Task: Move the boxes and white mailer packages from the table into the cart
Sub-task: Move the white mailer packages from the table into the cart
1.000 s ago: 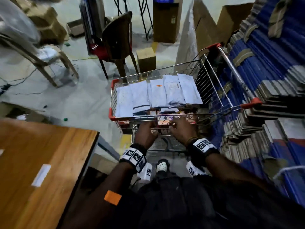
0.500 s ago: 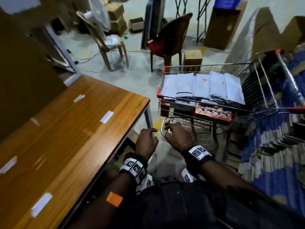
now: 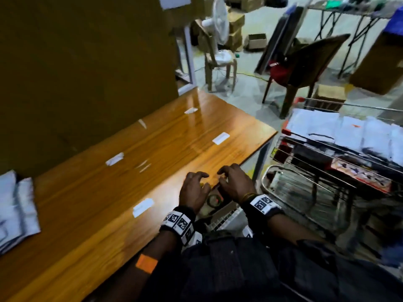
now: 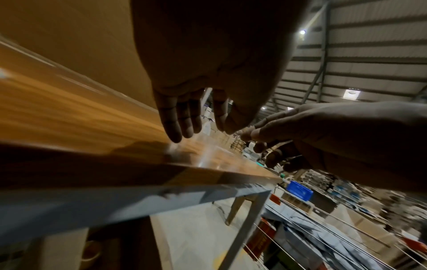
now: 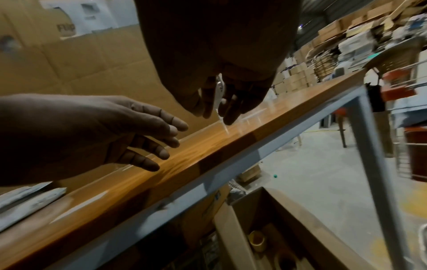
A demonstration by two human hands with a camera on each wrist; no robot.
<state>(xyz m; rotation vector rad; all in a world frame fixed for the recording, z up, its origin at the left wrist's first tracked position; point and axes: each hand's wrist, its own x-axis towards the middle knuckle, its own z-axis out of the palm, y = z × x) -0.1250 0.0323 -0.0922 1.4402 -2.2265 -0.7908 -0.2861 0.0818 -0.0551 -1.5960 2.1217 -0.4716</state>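
The wooden table [image 3: 109,192] fills the left of the head view. A stack of white mailer packages [image 3: 15,210] lies at its far left end, also seen as mailer packages [image 5: 30,199] in the right wrist view. The wire cart [image 3: 290,147] stands to the right of the table, with white mailers [image 3: 349,131] laid across its top and boxes beneath them. My left hand [image 3: 193,188] and right hand [image 3: 234,184] hover side by side over the table's near right edge. Both are empty with fingers loosely bent. The left hand's fingers [image 4: 180,120] hang just above the wood.
A tall cardboard sheet [image 3: 87,62] stands behind the table. White tape strips [image 3: 220,138] dot the tabletop. A brown chair [image 3: 305,68], a fan on a second chair [image 3: 218,59] and cartons stand on the floor beyond. An open box [image 5: 265,228] with tape rolls sits under the table.
My view has swung left from the cart to the table. Both hands have left the cart's front and moved left over the table's edge, holding nothing.
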